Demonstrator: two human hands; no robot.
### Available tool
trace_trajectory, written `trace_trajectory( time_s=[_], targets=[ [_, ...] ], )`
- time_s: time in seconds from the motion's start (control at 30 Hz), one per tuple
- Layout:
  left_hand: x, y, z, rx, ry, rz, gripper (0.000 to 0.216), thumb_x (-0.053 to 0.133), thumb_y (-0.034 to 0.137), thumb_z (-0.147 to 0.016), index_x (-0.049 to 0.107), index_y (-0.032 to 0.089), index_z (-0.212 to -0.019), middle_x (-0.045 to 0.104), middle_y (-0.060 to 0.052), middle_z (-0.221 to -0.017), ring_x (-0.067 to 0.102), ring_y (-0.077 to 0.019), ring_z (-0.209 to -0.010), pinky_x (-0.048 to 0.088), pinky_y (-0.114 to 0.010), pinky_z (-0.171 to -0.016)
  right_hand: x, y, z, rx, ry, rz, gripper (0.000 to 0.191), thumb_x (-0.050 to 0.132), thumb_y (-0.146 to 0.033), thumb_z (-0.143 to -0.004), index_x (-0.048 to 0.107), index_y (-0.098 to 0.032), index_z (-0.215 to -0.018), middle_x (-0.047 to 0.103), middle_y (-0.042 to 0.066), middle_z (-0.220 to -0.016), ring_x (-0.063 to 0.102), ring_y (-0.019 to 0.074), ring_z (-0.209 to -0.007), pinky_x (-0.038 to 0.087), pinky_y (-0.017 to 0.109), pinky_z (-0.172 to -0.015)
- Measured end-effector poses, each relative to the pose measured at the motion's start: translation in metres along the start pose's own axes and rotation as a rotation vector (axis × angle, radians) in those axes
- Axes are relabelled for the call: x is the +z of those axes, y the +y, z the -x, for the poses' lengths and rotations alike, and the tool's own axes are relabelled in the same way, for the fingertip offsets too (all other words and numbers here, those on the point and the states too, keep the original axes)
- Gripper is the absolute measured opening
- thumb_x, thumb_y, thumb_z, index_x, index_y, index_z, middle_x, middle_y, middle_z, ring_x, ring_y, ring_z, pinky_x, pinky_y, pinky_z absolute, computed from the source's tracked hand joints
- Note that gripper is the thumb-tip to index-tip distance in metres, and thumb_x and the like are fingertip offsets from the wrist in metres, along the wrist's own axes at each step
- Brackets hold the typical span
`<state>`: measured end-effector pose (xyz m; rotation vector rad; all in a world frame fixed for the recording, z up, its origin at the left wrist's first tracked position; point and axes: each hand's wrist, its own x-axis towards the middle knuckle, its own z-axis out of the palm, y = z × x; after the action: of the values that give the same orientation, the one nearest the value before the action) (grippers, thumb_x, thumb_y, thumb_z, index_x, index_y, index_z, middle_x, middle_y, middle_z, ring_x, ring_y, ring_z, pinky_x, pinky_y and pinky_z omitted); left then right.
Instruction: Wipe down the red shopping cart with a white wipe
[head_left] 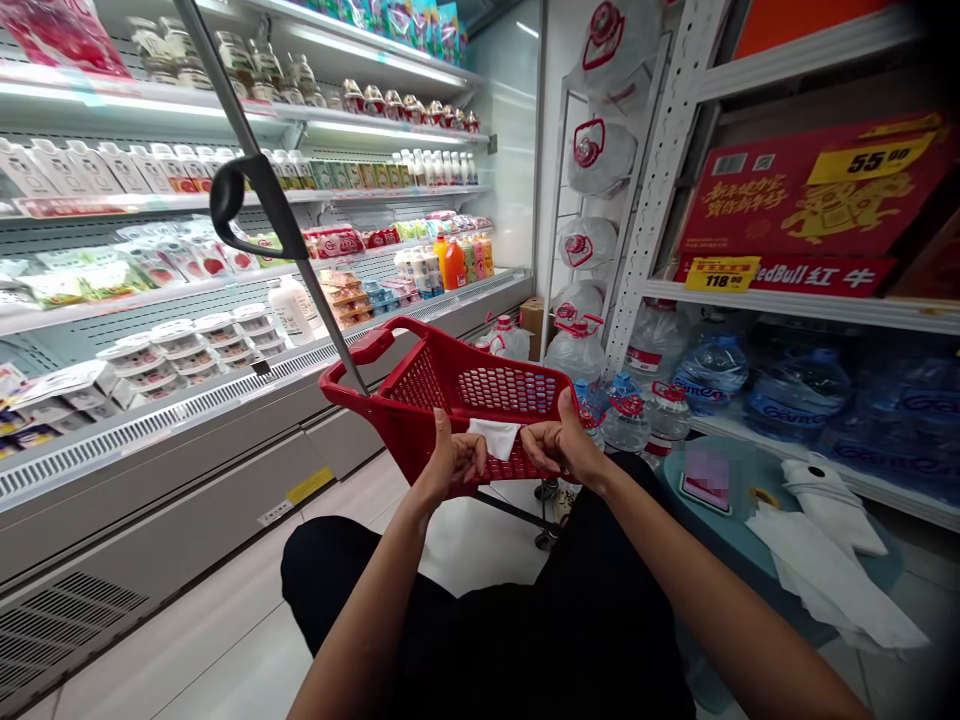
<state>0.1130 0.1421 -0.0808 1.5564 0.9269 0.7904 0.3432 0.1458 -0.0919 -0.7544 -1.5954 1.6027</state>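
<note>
A red plastic shopping basket on wheels (pixel 420 375) stands in front of my knees, its long pole and black handle (pixel 259 205) leaning up to the left. A folded white cloth (pixel 495 437) hangs over its near rim. At the cloth's left side is my left hand (pixel 452 455), thumb raised and fingers curled in, with nothing visible in it. My right hand (pixel 564 445) mirrors it at the cloth's right side, thumb up and fingers bent inward, also without anything visible in it. Whether the fingertips touch the cloth, I cannot tell.
A round blue-green stool (pixel 697 515) at my right carries a phone (pixel 705 475), a roll of tape (pixel 763 497) and white cloths (pixel 840 570). A refrigerated dairy case (pixel 330 425) runs along the left. Water jugs (pixel 795 390) fill the lower right shelf, under red boxes (pixel 810 200).
</note>
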Motion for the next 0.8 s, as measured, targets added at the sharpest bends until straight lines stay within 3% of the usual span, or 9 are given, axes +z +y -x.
trace_trajectory(
  time_s=[0.1, 0.2, 0.27, 0.37, 0.43, 0.53, 0.63, 0.73, 0.8],
  targets=[
    [-0.006, 0.001, -0.004, 0.096, 0.222, -0.095, 0.095, -0.003, 0.083, -0.093, 0.062, 0.018, -0.073, 0.045, 0.002, -0.05, 0.037, -0.0108, -0.043, 0.029, -0.024, -0.046, 0.001, 0.003, -0.016, -0.092, 0.176, 0.168, 0.088, 0.009, -0.092, -0.089, 0.059, -0.022, -0.073, 0.057, 0.001, -0.057, 0.049, 0.0142, -0.051, 0.039, 0.027, -0.052],
    [-0.022, -0.001, -0.015, 0.325, 0.475, -0.402, 0.059, 0.028, 0.062, -0.107, 0.069, 0.019, -0.103, 0.066, -0.003, -0.077, 0.063, -0.0173, -0.072, 0.05, -0.029, -0.071, 0.007, 0.01, -0.043, -0.32, 0.421, 0.593, 0.052, 0.047, -0.071, -0.098, 0.065, -0.023, -0.109, 0.073, 0.006, -0.102, 0.067, 0.0222, -0.094, 0.052, 0.036, -0.085],
    [-0.035, -0.008, -0.025, 0.417, 0.534, -0.734, 0.039, 0.036, 0.043, -0.109, 0.067, 0.021, -0.122, 0.073, -0.008, -0.11, 0.067, -0.023, -0.105, 0.049, -0.039, -0.099, 0.015, 0.022, -0.062, -0.424, 0.443, 0.919, 0.048, 0.056, -0.054, -0.099, 0.056, -0.023, -0.136, 0.067, 0.01, -0.134, 0.059, 0.0266, -0.125, 0.045, 0.042, -0.108],
    [-0.049, -0.033, -0.04, 0.389, 0.538, -1.181, 0.036, 0.043, 0.026, -0.105, 0.064, 0.023, -0.134, 0.065, -0.01, -0.14, 0.054, -0.0285, -0.135, 0.029, -0.051, -0.122, 0.026, 0.054, -0.082, -0.42, 0.409, 1.285, 0.074, 0.062, -0.043, -0.096, 0.034, -0.019, -0.16, 0.043, 0.014, -0.163, 0.039, 0.0316, -0.148, 0.033, 0.048, -0.12],
    [-0.052, -0.053, -0.045, 0.343, 0.521, -1.349, 0.035, 0.049, 0.027, -0.103, 0.064, 0.022, -0.135, 0.066, -0.01, -0.138, 0.053, -0.0298, -0.135, 0.025, -0.052, -0.125, 0.025, 0.079, -0.086, -0.354, 0.429, 1.437, 0.089, 0.067, -0.039, -0.092, 0.022, -0.017, -0.166, 0.033, 0.016, -0.169, 0.037, 0.0351, -0.149, 0.033, 0.05, -0.12],
    [-0.052, -0.073, -0.048, 0.346, 0.527, -1.471, 0.035, 0.051, 0.032, -0.104, 0.065, 0.021, -0.135, 0.07, -0.011, -0.125, 0.057, -0.0303, -0.124, 0.026, -0.052, -0.124, 0.006, 0.107, -0.074, -0.282, 0.436, 1.583, 0.091, 0.063, -0.022, -0.089, 0.017, -0.016, -0.167, 0.033, 0.015, -0.169, 0.049, 0.0332, -0.137, 0.039, 0.048, -0.113],
    [-0.049, -0.077, -0.046, 0.355, 0.554, -1.493, 0.034, 0.05, 0.035, -0.105, 0.066, 0.022, -0.131, 0.071, -0.012, -0.118, 0.058, -0.0306, -0.118, 0.029, -0.052, -0.121, -0.029, 0.12, -0.048, -0.246, 0.448, 1.639, 0.09, 0.053, -0.007, -0.084, 0.021, -0.019, -0.167, 0.042, 0.011, -0.165, 0.057, 0.0283, -0.13, 0.044, 0.043, -0.108],
    [-0.045, -0.073, -0.044, 0.341, 0.563, -1.488, 0.034, 0.048, 0.035, -0.105, 0.067, 0.022, -0.13, 0.071, -0.012, -0.116, 0.058, -0.0314, -0.114, 0.03, -0.053, -0.119, -0.058, 0.125, -0.017, -0.25, 0.508, 1.622, 0.093, 0.047, -0.003, -0.082, 0.017, -0.022, -0.168, 0.049, 0.007, -0.161, 0.053, 0.025, -0.137, 0.041, 0.042, -0.113],
    [-0.041, -0.072, -0.043, 0.322, 0.581, -1.48, 0.034, 0.047, 0.033, -0.105, 0.068, 0.022, -0.13, 0.071, -0.013, -0.115, 0.058, -0.0323, -0.113, 0.03, -0.054, -0.119, -0.064, 0.128, -0.003, -0.245, 0.588, 1.606, 0.092, 0.044, -0.005, -0.085, 0.01, -0.023, -0.169, 0.045, 0.006, -0.164, 0.047, 0.0243, -0.145, 0.036, 0.044, -0.119]
  ],
)
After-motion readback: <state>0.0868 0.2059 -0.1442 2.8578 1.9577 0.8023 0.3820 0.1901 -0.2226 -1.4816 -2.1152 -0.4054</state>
